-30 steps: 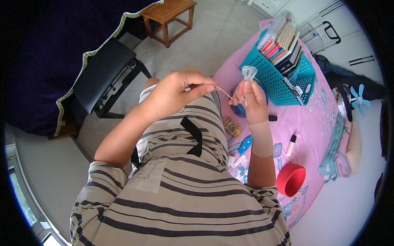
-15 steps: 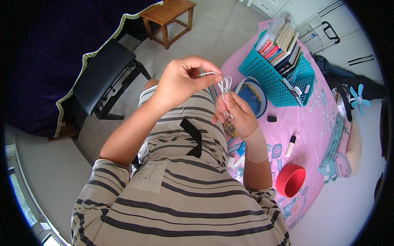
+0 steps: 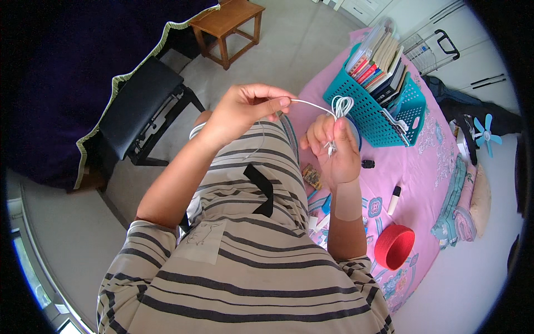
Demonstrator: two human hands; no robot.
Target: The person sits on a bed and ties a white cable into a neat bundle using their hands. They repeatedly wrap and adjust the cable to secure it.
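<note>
A thin white cable (image 3: 342, 106) is bunched into loops, and my right hand (image 3: 337, 147) pinches the bunch so that the loops stand above the thumb. A small white end pokes out below the right fingers. From the bunch one strand runs to my left hand (image 3: 247, 108), which grips it between thumb and fingertips. The strand's loose tail dangles under the left hand, over my striped clothing. On that clothing, below both hands, lies a black strap (image 3: 261, 190).
A teal basket (image 3: 370, 119) of books (image 3: 378, 64) stands on the pink bedspread (image 3: 384, 172), partly behind my right hand. Nearby are a red woven bowl (image 3: 394, 247), a white tube with a black cap (image 3: 394, 200) and a small black object (image 3: 367, 163). A black bench (image 3: 142, 106) and wooden stool (image 3: 228, 19) stand left.
My hands have moved apart, drawing a strand of the cable out straight between them. The right hand with the looped bunch has shifted right, and the left has dropped slightly.
</note>
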